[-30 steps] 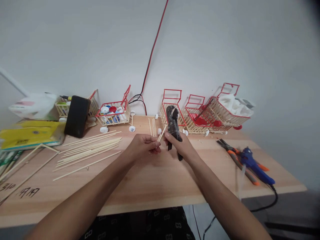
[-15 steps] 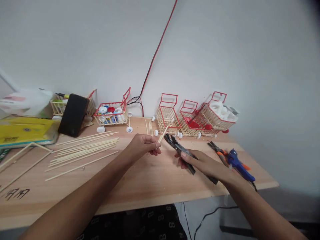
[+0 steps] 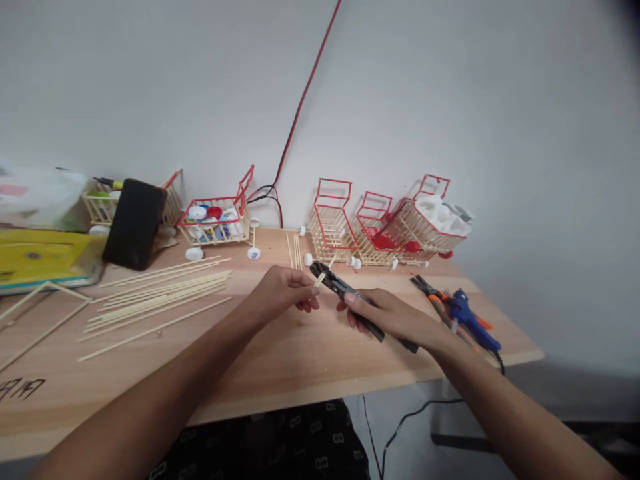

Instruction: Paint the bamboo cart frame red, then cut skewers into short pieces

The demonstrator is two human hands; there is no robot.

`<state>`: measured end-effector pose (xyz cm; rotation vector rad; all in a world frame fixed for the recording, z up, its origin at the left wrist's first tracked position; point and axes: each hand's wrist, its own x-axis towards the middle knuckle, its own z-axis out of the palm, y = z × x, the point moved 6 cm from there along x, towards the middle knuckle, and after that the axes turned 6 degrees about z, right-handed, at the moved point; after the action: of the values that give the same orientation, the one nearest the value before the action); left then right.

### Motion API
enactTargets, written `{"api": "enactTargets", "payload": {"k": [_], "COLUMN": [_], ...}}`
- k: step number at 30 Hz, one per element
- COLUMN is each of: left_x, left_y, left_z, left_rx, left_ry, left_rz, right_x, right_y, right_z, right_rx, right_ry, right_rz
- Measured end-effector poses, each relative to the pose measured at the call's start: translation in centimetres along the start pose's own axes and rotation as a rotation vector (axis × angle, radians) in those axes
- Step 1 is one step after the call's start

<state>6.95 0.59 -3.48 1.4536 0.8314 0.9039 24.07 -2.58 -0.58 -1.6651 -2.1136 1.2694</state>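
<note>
In the head view, my left hand (image 3: pixel 293 288) pinches thin wooden sticks (image 3: pixel 321 280) between thumb and fingers, their free ends pointing up and right. My right hand (image 3: pixel 377 310) is wrapped round the handles of dark pliers (image 3: pixel 340 285). The jaws of the pliers lie at the sticks, just right of my left fingertips; whether they bite is too small to tell. Behind the jaws stands a small stick-built cart (image 3: pixel 331 223) with a red rim and white wheels. A few short cut sticks (image 3: pixel 294 251) lie beside it on the wooden table (image 3: pixel 280 373).
Long sticks (image 3: pixel 160 297) lie left of my left arm. A cap-filled cart (image 3: pixel 215 223), a black phone (image 3: pixel 135 223) and a yellow packet (image 3: pixel 45 257) stand behind them. More carts (image 3: pixel 435 227) line the wall. A blue glue gun (image 3: pixel 470 320) and orange-handled pliers (image 3: pixel 433 297) lie at right.
My right hand has brought the pliers left, so their jaws now meet the sticks in my left hand. The whole view has shifted slightly.
</note>
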Motion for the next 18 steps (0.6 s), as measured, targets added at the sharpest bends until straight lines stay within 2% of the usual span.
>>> {"api": "enactTargets", "payload": {"k": [8,18], "left_x": [-0.04,-0.12], "left_y": [0.40,0.00], "left_z": [0.12,0.43], "left_rx": [0.071,0.033], "left_ry": [0.046,-0.024], "left_rz": [-0.017,-0.063], "right_x": [0.09,-0.22], "right_y": [0.25,-0.06], "right_z": [0.28,0.15], "right_rx": [-0.002,-0.111], "right_ry": [0.029,0.074], "right_rz": [0.036,0.036]}}
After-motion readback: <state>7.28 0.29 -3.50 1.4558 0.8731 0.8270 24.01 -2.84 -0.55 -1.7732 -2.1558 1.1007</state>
